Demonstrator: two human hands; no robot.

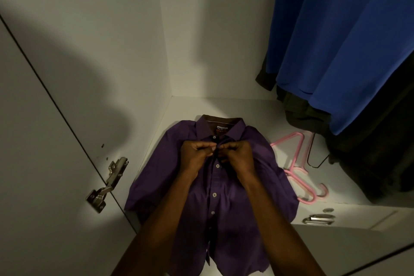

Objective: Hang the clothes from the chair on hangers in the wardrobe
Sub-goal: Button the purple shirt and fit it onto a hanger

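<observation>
A purple button-up shirt [170,172] lies flat, collar away from me, on the white wardrobe shelf [253,114]. My left hand [197,154] and my right hand [237,155] meet just below the collar. Each pinches the shirt's front placket beside the second button, fingers curled. Several buttons run down the front between my forearms. Two pink plastic hangers [298,163] lie on the shelf right of the shirt, partly under its sleeve.
A blue garment [340,40] and dark clothes [369,152] hang at the right. A thin dark wire hanger [313,159] lies near the pink ones. The open wardrobe door with its metal hinge [107,184] stands at the left.
</observation>
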